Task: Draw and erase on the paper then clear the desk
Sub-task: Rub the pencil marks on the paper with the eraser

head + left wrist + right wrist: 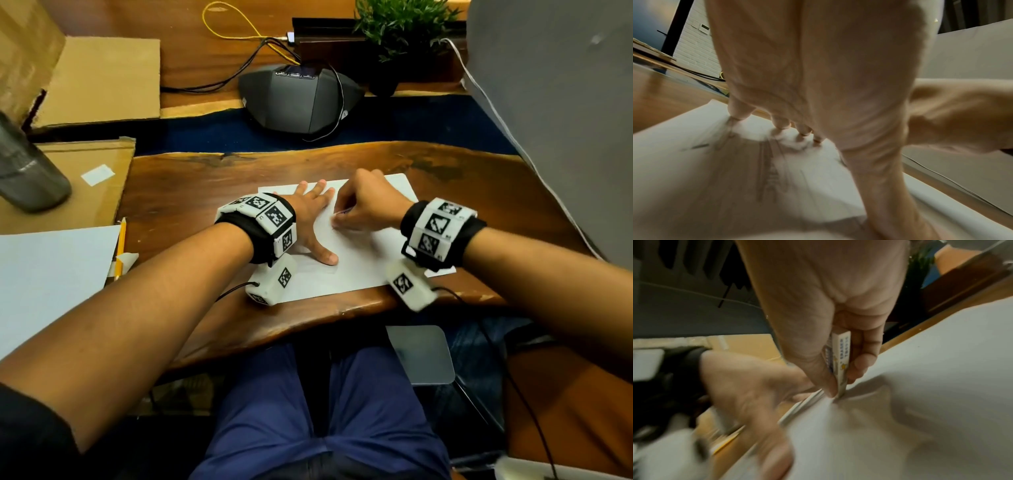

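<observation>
— Paper (359,260) lies at the near edge of the wooden desk (191,192), doesn't it?

— Yes. From the head view we see our left hand (313,219) flat on it, fingers straight and spread; our right hand (368,207) is curled beside it. A yellow pencil (120,248) lies towards the left edge.

— And the left wrist view?

— Our fingertips (740,113) press the sheet, with faint pencil marks (768,175) near them.

— The right wrist?

— We pinch a white eraser (842,360) between thumb and fingers, its end touching the sheet.
</observation>
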